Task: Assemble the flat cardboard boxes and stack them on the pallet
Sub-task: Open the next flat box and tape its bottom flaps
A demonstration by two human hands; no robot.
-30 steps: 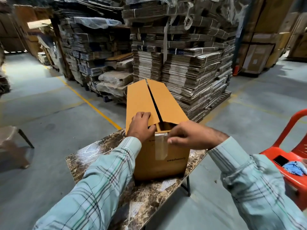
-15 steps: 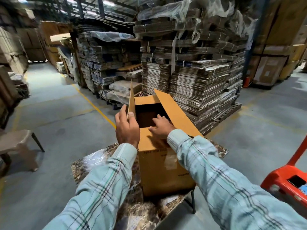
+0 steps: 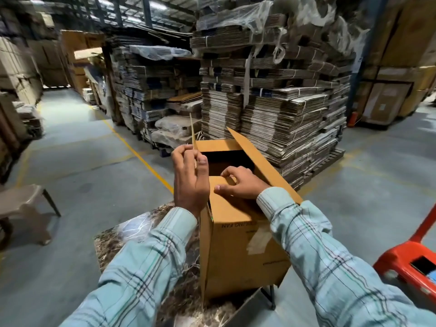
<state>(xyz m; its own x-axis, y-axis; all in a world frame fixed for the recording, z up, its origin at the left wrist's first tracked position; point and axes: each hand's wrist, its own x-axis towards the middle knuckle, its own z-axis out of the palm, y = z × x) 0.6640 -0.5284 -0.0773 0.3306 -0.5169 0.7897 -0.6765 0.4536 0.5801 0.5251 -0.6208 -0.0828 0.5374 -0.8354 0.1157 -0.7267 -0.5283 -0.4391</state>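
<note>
Standing upright on the marble-patterned table (image 3: 132, 234), the cardboard box (image 3: 238, 251) had its top open | left hand (image 3: 190, 180) pinched the raised left flap (image 3: 193, 133) between thumb and curled fingers | right hand (image 3: 240, 182) pressed the near flap (image 3: 226, 206) inward, fingers bent and spread | red chair (image 3: 410, 263) at right

One box (image 3: 238, 251), two hands (stacks perhaps three)
</note>
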